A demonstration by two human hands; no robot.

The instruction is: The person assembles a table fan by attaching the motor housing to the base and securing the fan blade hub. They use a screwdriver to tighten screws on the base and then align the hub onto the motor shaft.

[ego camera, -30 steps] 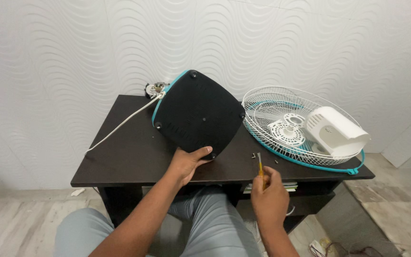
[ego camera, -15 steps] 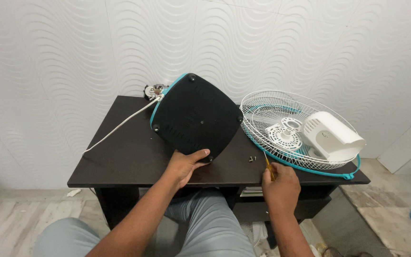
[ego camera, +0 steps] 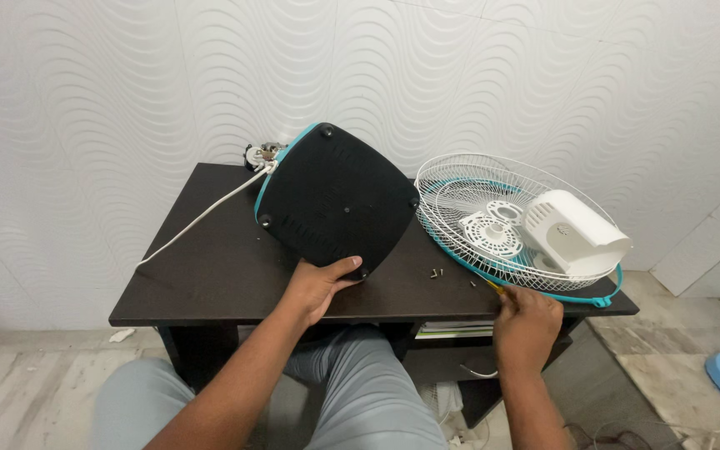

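- Fan base [ego camera: 335, 198], black underneath with a teal rim, stands tilted on edge near the middle of the dark worktop [ego camera: 210, 275], its flat underside turned toward the camera.
- Left hand [ego camera: 318, 286] holds the base at its lowest corner, grip clamped on it with the thumb lying across the black face, close to the worktop's front edge.
- Right hand [ego camera: 528, 321] sits at the front edge toward the right corner, grip closed round a yellow-handled screwdriver [ego camera: 497, 288], of which only a short stub shows above the fingers.
- White power cord [ego camera: 202, 218] runs from the base's upper left side across the worktop to its left edge.
- Small screws [ego camera: 436, 272] lie loose on the worktop between the two hands, just in front of the base.
- White wire fan guard [ego camera: 502, 225] with a teal ring lies flat over the right end of the worktop, reaching past the right corner; the screwdriver tip is just beside its near rim.
- White motor cover [ego camera: 575, 232] rests on its side inside the guard.
- Exposed motor parts [ego camera: 260, 152] peek out behind the base at the back edge, against the wavy white wall.
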